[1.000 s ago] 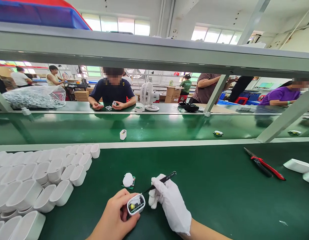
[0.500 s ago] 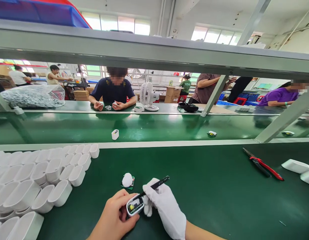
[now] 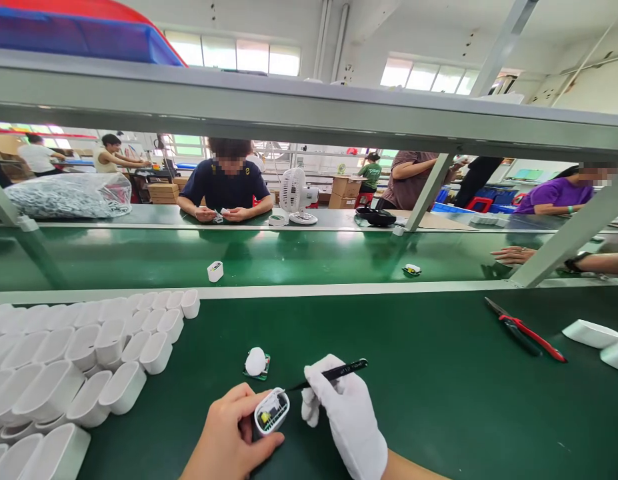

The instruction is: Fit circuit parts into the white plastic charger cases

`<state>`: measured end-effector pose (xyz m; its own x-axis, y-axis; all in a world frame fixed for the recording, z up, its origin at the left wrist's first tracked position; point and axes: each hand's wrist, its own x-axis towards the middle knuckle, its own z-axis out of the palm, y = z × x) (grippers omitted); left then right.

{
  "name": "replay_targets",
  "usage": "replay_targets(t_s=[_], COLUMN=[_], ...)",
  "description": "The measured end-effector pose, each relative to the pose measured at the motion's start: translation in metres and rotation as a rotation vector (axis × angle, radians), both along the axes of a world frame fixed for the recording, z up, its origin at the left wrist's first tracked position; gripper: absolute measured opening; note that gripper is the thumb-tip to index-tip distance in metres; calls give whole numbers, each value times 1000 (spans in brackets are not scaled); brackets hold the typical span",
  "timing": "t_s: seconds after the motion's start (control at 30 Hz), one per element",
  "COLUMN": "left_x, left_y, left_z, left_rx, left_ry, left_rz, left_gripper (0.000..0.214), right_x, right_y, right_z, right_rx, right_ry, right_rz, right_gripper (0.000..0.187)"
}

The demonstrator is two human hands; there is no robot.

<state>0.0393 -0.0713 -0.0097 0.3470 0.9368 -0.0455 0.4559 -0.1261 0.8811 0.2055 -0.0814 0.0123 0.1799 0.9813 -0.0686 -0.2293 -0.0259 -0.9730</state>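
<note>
My bare left hand (image 3: 239, 430) is wrapped round a small white oval housing (image 3: 271, 412), its open end turned up. Inside it show a green circuit board and a yellow part. In its white glove, my right hand (image 3: 341, 407) pinches black tweezers (image 3: 339, 374), whose dark tip points left at the housing's upper rim; whether the tip touches the rim I cannot tell. Just beyond the housing, a green circuit board with a white dome (image 3: 257, 362) lies on the green table.
Rows of white housings (image 3: 81, 343) stand at left. Red-handled pliers (image 3: 526, 330) and white pieces (image 3: 593, 333) lie at right. On the green conveyor (image 3: 309, 257) sit a housing (image 3: 215, 271) and a circuit board (image 3: 412, 269). A co-worker's hand (image 3: 513, 255) reaches over it, beside a slanted post.
My right hand has drawn the tweezers up and right, out of the housing. Pieces on the conveyor have shifted left. A co-worker's arm has come in at right.
</note>
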Motion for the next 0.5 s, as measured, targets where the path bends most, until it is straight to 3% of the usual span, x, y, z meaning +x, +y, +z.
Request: replay_targets(t_s=[0.23, 0.5], left_x=[0, 0], left_y=[-2, 0], left_z=[-7, -3], left_rx=[26, 70], left_ry=[-41, 5], left_rz=[15, -28], left_gripper=[25, 20], right_x=[-3, -6], right_y=[-3, 0], right_z=[-10, -9], right_rx=[107, 14], right_ry=[-86, -10], right_rz=[-11, 147], right_gripper=[48, 47])
